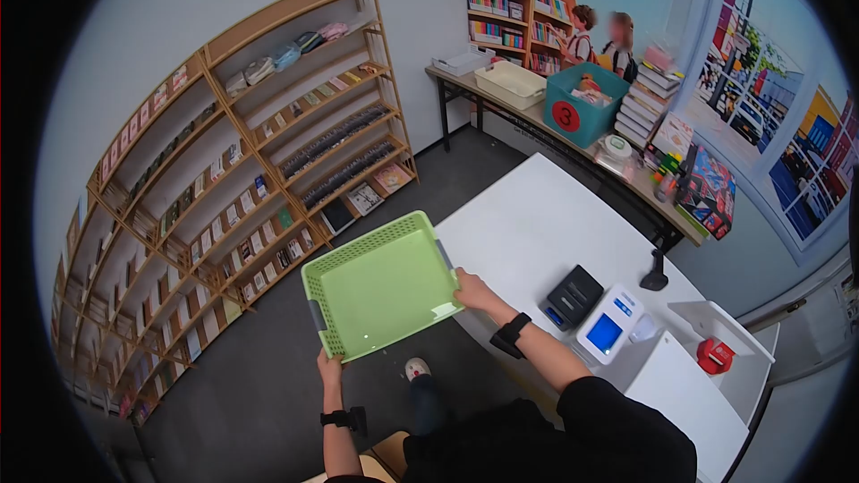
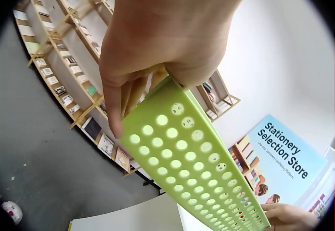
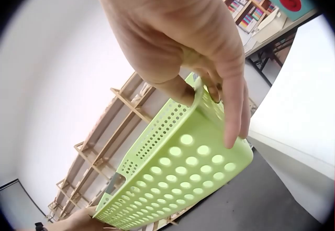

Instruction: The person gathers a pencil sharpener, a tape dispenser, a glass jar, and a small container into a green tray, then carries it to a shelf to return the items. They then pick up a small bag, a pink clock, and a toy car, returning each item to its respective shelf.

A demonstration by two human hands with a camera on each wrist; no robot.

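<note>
A light green plastic basket (image 1: 385, 282) with perforated sides and grey handle pieces is held up in front of the body, its inside facing the head camera. By the near left corner my left hand (image 1: 329, 367) grips the rim. My right hand (image 1: 476, 291) holds the right side near the table edge. In the left wrist view, the fingers of my left hand (image 2: 162, 42) curl over a corner of the basket (image 2: 183, 157). The right wrist view has my right hand (image 3: 183, 42) pinching the basket's rim (image 3: 178, 173), thumb inside and fingers outside.
A white table (image 1: 546, 215) to the right bears a black device (image 1: 573, 295), a payment terminal (image 1: 608, 326) and a scanner (image 1: 656, 273). A red item (image 1: 714, 356) lies in a white compartment. Wooden shelves (image 1: 242, 143) line the left; a teal bin (image 1: 582, 103) stands on the back table.
</note>
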